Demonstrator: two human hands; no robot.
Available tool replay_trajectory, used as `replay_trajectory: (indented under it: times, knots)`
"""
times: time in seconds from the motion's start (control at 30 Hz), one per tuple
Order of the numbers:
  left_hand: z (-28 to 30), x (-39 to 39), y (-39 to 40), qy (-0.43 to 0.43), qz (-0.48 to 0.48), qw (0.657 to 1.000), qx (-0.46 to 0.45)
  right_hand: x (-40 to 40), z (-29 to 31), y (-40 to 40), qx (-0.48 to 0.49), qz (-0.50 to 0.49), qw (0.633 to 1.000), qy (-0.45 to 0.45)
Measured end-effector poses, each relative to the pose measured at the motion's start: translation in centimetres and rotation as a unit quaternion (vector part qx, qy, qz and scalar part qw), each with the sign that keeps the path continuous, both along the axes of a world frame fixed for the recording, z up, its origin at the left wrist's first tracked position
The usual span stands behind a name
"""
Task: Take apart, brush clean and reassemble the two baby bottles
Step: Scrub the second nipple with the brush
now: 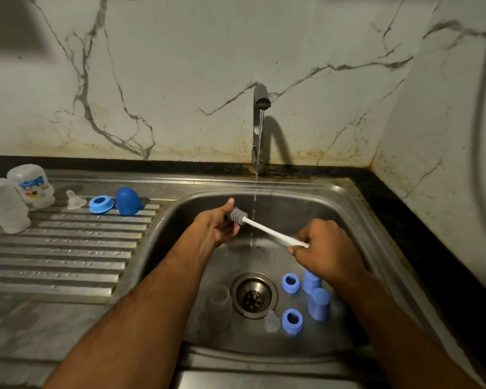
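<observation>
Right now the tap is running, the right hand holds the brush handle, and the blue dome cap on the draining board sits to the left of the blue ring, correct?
Not quite. In the head view the blue dome cap sits to the right of the blue ring, not the left. The tap is running, and the right hand holds the brush handle.

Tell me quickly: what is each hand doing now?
Left hand: grips the brush by its bristle head.
Right hand: grips the brush handle.

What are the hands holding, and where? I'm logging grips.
The bottle brush: right hand grips its white handle end; left hand's fingers hold the bristle head.
</observation>
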State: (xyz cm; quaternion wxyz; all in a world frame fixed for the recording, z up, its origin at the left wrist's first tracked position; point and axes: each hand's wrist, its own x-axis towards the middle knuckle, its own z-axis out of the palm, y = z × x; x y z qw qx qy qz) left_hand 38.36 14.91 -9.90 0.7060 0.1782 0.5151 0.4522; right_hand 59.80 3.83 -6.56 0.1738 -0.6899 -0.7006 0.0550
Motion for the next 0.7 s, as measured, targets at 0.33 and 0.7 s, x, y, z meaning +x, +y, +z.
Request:
replay_trajectory:
  times: [0.33, 0.7]
  knots:
    - [0.7, 0.0, 0.0, -0.101, -0.024, 0.992, 0.067, 0.4, 1.4, -0.1, -0.301, -0.052, 0.840, 0.448]
    - [0.4, 0.2, 0.1, -0.091, 0.002, 0.994, 0.066, -0.7, 0.6, 0.2, -0.183, -0.039, 0.929, 0.318]
